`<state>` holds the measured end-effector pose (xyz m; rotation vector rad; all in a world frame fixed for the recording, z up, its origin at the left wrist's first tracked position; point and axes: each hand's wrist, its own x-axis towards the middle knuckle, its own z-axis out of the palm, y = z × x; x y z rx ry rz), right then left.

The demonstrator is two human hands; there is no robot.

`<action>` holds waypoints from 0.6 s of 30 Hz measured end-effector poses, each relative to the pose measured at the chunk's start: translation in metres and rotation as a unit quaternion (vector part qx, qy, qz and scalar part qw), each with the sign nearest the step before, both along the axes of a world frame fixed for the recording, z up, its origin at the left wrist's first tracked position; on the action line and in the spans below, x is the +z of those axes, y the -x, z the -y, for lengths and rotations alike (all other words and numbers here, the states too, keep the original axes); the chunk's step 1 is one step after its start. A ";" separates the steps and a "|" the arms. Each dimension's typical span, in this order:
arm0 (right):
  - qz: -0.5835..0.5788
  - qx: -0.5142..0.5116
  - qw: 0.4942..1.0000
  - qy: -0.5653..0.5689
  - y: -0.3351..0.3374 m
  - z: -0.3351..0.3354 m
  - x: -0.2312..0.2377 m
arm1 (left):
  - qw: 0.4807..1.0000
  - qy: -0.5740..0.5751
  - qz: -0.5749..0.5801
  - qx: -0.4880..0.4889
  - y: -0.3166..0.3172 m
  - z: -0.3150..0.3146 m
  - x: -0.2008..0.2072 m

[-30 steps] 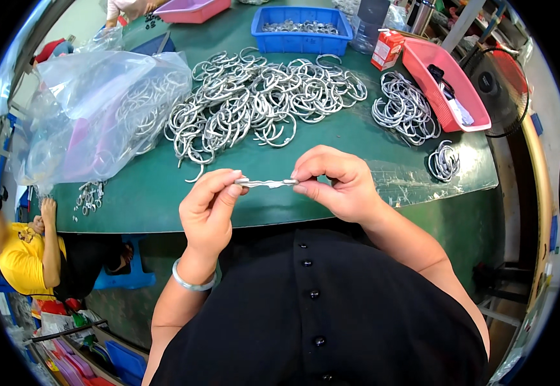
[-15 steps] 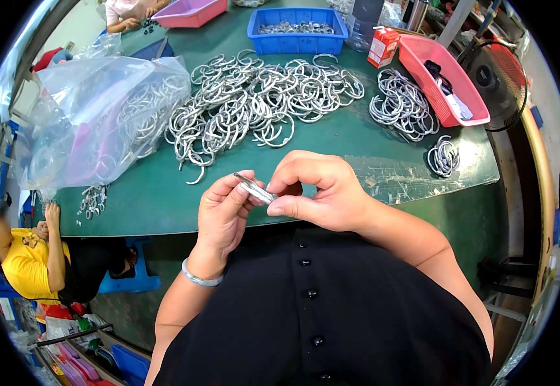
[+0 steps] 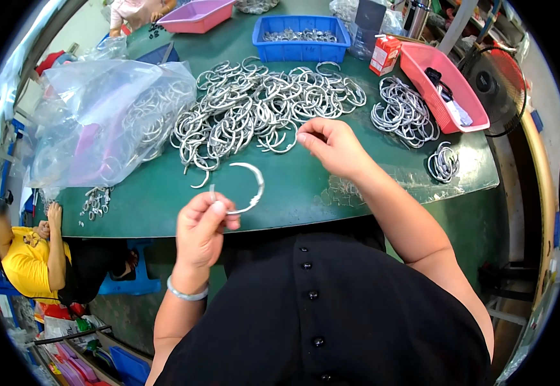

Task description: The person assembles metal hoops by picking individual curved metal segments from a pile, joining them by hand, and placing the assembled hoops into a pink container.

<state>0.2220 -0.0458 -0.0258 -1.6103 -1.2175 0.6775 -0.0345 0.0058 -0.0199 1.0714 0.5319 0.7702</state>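
Note:
A silver open bangle (image 3: 260, 186) is pinched between the thumb and fingers of my left hand (image 3: 201, 226), its curve standing up above the table's near edge. My right hand (image 3: 335, 149) reaches forward to the near right edge of a heap of similar bangles (image 3: 241, 109). Its thumb and forefinger are closed at the end of an outlying bangle (image 3: 284, 149); the exact contact is partly hidden by the fingertips. A pale bangle (image 3: 187, 294) circles my left wrist.
A clear plastic bag (image 3: 68, 128) with bangles lies left. Smaller bangle piles (image 3: 401, 116) (image 3: 444, 162) sit right, beside a pink basket (image 3: 415, 77) and a fan (image 3: 495, 87). A blue bin (image 3: 302, 51) stands behind. A person in yellow (image 3: 29, 260) sits at left.
My hands, together on a bangle before, have parted. The left moved slightly left and nearer, with the bangle now turned to show its curve; the right moved forward and right to the heap.

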 end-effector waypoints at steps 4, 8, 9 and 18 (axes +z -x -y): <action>0.148 -0.009 0.988 0.036 -0.023 -0.025 -0.020 | 0.989 -0.123 0.041 0.078 0.037 -0.023 0.031; 0.222 -0.012 0.971 0.091 -0.018 -0.040 -0.015 | 0.944 -0.269 0.080 0.174 0.061 -0.046 0.083; 0.239 -0.024 0.967 0.087 -0.017 -0.042 -0.017 | 0.923 -0.304 0.095 0.215 0.064 -0.052 0.097; 0.085 -0.057 0.993 0.053 -0.014 -0.057 -0.035 | 0.816 -0.338 -0.182 0.431 0.104 -0.134 0.166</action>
